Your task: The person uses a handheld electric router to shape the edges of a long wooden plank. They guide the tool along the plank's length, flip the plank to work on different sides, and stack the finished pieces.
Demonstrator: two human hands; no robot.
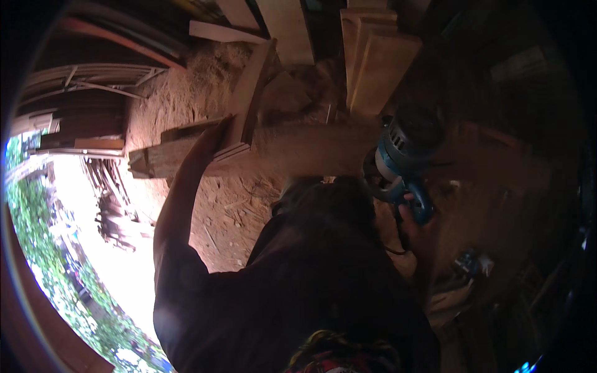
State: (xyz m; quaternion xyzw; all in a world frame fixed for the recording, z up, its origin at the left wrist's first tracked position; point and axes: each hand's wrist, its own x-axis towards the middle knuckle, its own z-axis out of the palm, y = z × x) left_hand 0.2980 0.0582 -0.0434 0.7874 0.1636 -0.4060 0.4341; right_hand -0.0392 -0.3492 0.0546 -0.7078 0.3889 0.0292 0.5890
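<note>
My left hand [217,138] grips the near left edge of a long pale wooden board [249,99], which slants away from me; its fingers are partly hidden in shadow. That board rests across a thick horizontal plank [298,149]. On the right, my right hand [411,217] is closed round the looped handle of a teal-and-black power tool [401,149], which looks like a router. Its dark vented motor end points up and away from me. The tool is over the right part of the plank, and shadow hides whether it touches the wood.
Several boards [385,62] stand or lean beyond the plank. Wood shavings [230,217] cover the ground. A small teal-and-silver object [472,263] lies at the lower right, too dark to name. Stacked timber [87,127] lies at the left, beside a bright opening.
</note>
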